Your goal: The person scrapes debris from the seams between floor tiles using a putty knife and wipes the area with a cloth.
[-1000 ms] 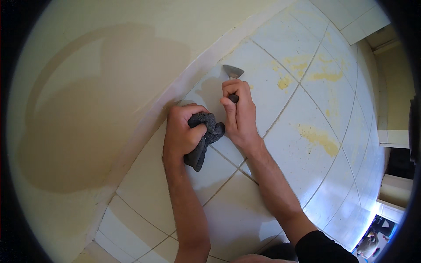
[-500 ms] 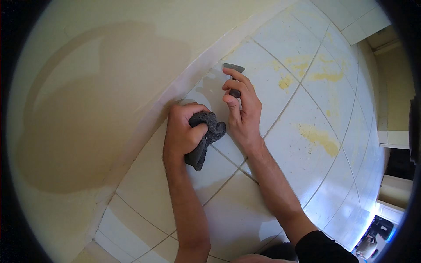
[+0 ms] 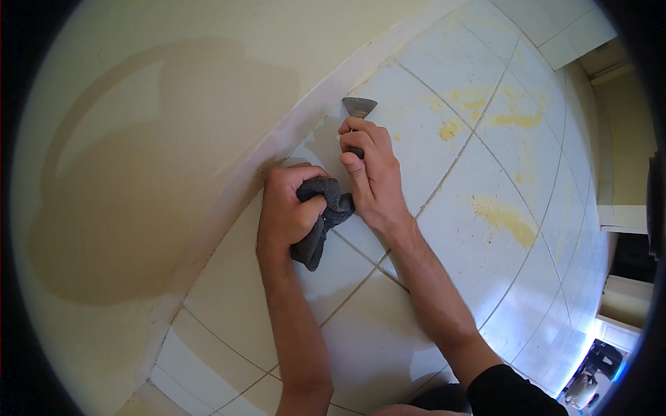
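Observation:
My left hand (image 3: pixel 288 204) is closed round a bunched dark grey cloth (image 3: pixel 320 225), close to the foot of the wall. Part of the cloth hangs below the fist. Beside it on the right, my right hand (image 3: pixel 374 173) grips the dark handle of a scraper, its fingers wrapped over it. The scraper's flared metal blade (image 3: pixel 359 107) points away from me, above the white tiled floor (image 3: pixel 409 166); whether its edge touches the tile I cannot tell. Most of the handle is hidden by the fingers.
Yellow residue (image 3: pixel 503 220) marks several tiles to the right, with another patch (image 3: pixel 517 120) farther off. A cream wall (image 3: pixel 139 173) with a pale skirting (image 3: pixel 326 90) runs along the left. Shelving (image 3: pixel 628 301) and a person (image 3: pixel 581 392) appear at the right rim.
My right hand has shifted slightly left and its fingers have closed round the scraper's handle. The blade has turned to show its broad face. My left hand and cloth have barely moved.

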The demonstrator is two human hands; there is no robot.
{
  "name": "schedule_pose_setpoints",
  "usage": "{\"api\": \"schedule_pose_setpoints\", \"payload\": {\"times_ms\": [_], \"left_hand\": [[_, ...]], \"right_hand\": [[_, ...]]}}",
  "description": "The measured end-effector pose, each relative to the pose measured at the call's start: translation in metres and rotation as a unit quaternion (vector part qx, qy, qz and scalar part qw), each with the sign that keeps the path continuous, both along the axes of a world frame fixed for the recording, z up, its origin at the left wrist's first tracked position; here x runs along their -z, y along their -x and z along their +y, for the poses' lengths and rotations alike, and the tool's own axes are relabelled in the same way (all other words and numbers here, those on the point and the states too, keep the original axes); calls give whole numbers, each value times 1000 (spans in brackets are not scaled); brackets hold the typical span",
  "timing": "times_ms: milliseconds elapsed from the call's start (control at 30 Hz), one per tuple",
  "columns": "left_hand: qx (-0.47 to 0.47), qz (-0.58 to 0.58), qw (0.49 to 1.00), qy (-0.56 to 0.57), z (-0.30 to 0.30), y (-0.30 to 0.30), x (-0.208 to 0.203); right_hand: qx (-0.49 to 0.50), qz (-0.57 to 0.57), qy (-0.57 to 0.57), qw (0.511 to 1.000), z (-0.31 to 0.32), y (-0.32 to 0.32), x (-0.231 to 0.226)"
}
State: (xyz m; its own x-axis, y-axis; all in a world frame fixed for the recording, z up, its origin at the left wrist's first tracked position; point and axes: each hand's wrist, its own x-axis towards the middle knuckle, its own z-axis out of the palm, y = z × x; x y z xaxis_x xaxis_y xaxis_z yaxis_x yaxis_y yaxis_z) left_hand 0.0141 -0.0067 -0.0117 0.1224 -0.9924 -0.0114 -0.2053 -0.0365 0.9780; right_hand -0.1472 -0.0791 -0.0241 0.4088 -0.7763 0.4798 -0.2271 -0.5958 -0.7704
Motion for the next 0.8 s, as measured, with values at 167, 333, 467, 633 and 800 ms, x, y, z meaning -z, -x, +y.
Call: {"api": "schedule_pose_setpoints", "payload": {"times_ms": [167, 333, 467, 633, 800], "left_hand": [[-7, -13, 999, 29, -1, 2, 2], [-8, -14, 1000, 22, -1, 2, 1], [0, -11, 1000, 16, -1, 1, 2], [3, -6, 1000, 8, 0, 0, 0], [-6, -9, 1000, 21, -1, 3, 1]], "right_hand": [[18, -85, -62, 994, 1, -3, -1], [13, -73, -14, 997, -1, -1, 4], [15, -83, -39, 996, 1, 1, 3], [34, -104, -42, 993, 0, -6, 2], [20, -67, -7, 998, -1, 3, 4]]}}
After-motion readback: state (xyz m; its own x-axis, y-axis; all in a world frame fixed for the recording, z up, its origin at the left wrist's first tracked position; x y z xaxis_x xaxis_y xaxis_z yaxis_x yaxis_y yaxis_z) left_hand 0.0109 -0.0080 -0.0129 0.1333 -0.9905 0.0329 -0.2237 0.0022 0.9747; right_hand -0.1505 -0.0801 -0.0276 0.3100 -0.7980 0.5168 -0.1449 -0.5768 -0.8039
